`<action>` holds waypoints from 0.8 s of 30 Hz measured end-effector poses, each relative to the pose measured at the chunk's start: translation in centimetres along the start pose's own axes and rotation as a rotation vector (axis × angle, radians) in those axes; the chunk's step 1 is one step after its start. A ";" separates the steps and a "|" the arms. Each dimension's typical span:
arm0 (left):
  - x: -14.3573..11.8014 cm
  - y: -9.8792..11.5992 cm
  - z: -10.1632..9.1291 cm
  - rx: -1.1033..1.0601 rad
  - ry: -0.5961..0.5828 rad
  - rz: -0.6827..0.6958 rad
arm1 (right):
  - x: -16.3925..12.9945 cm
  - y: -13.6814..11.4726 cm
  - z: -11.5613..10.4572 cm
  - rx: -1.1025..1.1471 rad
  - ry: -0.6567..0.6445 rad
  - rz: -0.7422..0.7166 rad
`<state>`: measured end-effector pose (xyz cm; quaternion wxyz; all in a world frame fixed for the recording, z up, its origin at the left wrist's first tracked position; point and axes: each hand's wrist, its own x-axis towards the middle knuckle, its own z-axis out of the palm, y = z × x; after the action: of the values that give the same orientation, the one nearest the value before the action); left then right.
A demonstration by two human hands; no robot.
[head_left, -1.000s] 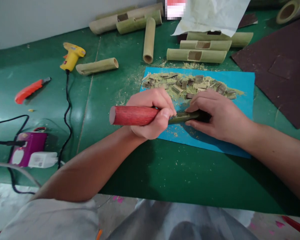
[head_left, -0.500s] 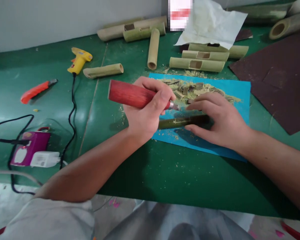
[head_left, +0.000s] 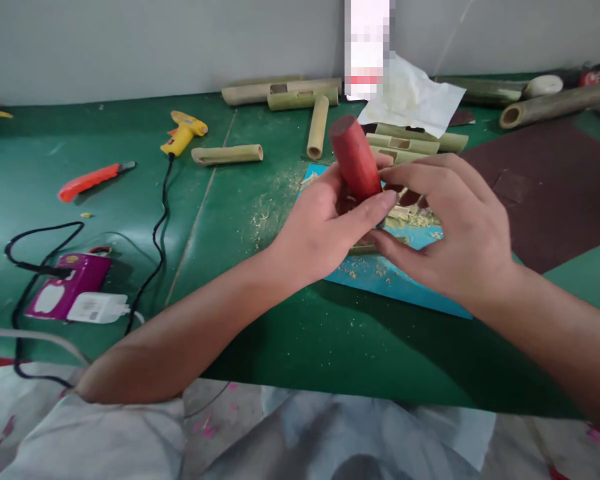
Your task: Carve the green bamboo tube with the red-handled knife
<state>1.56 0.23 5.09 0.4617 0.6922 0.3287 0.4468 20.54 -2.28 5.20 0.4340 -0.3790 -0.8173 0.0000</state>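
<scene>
Fingers (head_left: 380, 200) clasp the red handle (head_left: 354, 157), hiding its blade and bamboo piece.

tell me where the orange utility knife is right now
In the head view the orange utility knife lies on the green table at far left, left of the yellow glue gun.

Bare forearms, light grey clothing

Both arms are uncovered from elbow to fingertips, with no watch, ring, bracelet or glove on the left hand (head_left: 325, 230) or the right hand (head_left: 455, 230). At the bottom edge the person's garment (head_left: 105, 440) shows as pale grey-white fabric, creased and loose, with a few small pink and orange flecks on it. The fingernails are short and plain.
</scene>
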 end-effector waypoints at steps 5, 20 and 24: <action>-0.2 1.7 0.1 0.078 -0.030 -0.040 | 0.7 -1.0 1.4 0.083 0.065 0.143; -1.6 -3.5 -5.0 0.810 -0.481 0.016 | -1.8 3.3 3.0 0.626 0.102 0.328; -1.5 -4.2 -5.7 0.760 -0.493 0.143 | -2.6 3.9 3.3 0.614 0.002 0.337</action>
<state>-4.44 2.42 1.68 0.2074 0.9191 0.3012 0.1469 21.51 -0.03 -0.02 0.5225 -0.3604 -0.7047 0.3170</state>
